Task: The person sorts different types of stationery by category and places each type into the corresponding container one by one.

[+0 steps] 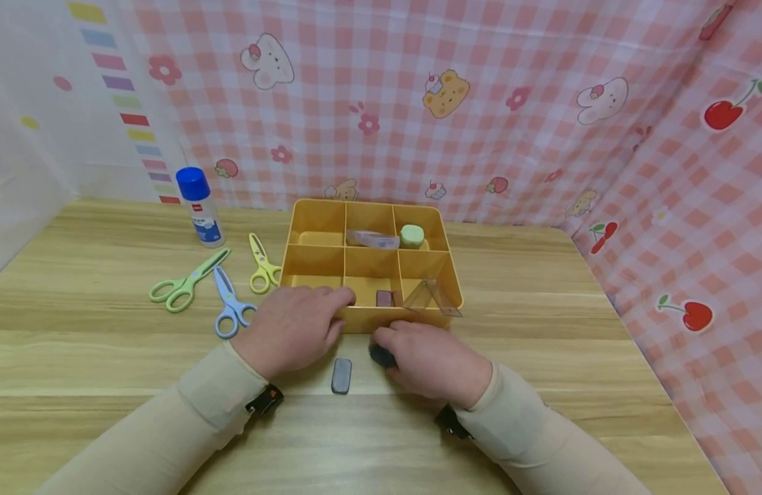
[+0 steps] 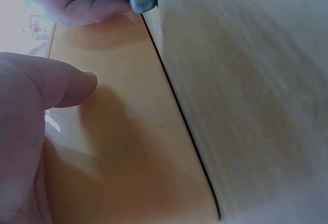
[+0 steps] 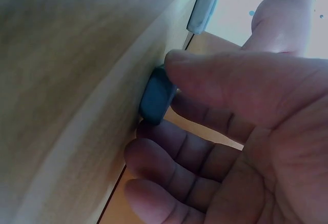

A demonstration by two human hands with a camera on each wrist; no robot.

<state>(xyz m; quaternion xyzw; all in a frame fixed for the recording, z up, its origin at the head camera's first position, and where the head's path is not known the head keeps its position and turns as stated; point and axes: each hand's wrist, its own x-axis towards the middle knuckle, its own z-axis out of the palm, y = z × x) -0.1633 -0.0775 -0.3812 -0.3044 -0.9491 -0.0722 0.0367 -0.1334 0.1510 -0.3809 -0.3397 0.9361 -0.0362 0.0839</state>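
Observation:
A yellow-orange six-compartment box [image 1: 387, 320] stands at the middle of the table. My left hand [image 1: 297, 323] grips its front wall left of the middle, fingers over the rim and thumb [image 2: 72, 85] on the outer face. My right hand [image 1: 433, 357] pinches a dark eraser [image 3: 158, 96] between thumb and fingers, low by the tabletop just before the box. A grey eraser [image 1: 341, 376] lies flat on the table between the hands. In the box's front middle compartment is a small purplish block [image 1: 384, 298]; a clear set square [image 1: 431, 297] leans in the front right one.
Left of the box lie green [image 1: 185, 283], blue [image 1: 230, 302] and yellow [image 1: 263, 265] scissors. A blue-capped glue bottle [image 1: 201, 206] stands behind them. The box's back row holds a translucent item [image 1: 373, 238] and a pale green block [image 1: 411, 236]. Patterned cloth [image 1: 393, 103] hangs behind.

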